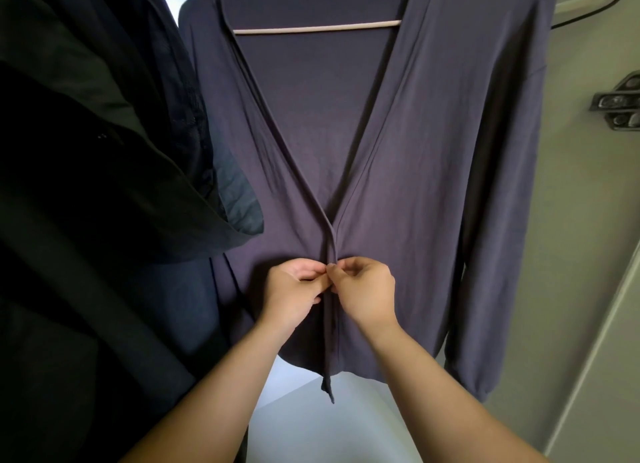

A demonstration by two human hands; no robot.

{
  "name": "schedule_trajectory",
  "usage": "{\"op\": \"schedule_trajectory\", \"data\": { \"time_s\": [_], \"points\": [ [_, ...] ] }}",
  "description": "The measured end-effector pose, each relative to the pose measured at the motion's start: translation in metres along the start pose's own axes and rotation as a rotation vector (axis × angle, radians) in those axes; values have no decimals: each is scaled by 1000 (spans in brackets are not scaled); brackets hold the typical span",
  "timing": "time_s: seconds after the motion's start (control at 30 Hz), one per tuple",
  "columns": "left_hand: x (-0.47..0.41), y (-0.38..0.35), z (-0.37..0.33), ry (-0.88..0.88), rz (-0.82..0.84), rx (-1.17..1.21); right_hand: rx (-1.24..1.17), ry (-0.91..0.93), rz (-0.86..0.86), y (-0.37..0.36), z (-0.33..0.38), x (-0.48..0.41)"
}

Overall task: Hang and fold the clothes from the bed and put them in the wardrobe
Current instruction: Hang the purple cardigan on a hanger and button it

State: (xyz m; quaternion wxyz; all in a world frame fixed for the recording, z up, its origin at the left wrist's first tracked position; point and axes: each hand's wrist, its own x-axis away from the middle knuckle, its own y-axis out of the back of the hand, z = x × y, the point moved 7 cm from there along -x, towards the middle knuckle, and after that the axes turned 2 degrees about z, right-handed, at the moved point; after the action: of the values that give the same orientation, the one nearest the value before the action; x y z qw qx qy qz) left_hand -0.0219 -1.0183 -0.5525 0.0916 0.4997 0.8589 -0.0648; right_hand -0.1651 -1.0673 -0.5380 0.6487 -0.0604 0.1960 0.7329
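Observation:
A dusky purple cardigan [433,158] hangs open-necked on a pale wooden hanger [317,29] straight in front of me, inside the wardrobe. Its two front edges meet at waist height. My left hand [294,291] pinches the left front edge there, and my right hand [363,291] pinches the right front edge, the fingertips of both hands meeting at the placket. A thin strip of the hem dangles below the hands.
Dark garments [86,185] hang close on the left and overlap the cardigan's left sleeve. A white wardrobe door [588,220] with a metal hinge [620,104] stands on the right. A white shelf surface [329,421] lies below the cardigan.

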Motion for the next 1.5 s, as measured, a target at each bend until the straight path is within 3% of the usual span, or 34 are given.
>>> {"op": "schedule_trajectory", "data": {
  "time_s": [0.27, 0.4, 0.53, 0.77, 0.93, 1.1, 1.37, 1.5],
  "points": [
    [-2, 0, 2, -48, 85, -68, 21, 74, 58, -1, -3, 0],
    [-7, 5, 2, -138, 51, -215, -120, 15, 133, -3, -12, 1],
    [-8, 6, -2, -270, 22, -407, -84, 70, 138, -1, -13, 4],
    [-2, 4, -11, -325, -18, -438, -179, 4, 117, -3, -18, 6],
    [10, 5, -23, -468, -109, -553, -227, -77, 71, -4, -20, 6],
    [21, 0, -36, -615, -109, -645, -88, -34, 0, 3, -14, 4],
    [9, 0, -24, -482, -84, -616, 58, 85, -37, 6, -3, 8],
    [0, 1, -10, -257, 13, -389, 10, 100, -29, 6, -1, 11]
  ]
}}
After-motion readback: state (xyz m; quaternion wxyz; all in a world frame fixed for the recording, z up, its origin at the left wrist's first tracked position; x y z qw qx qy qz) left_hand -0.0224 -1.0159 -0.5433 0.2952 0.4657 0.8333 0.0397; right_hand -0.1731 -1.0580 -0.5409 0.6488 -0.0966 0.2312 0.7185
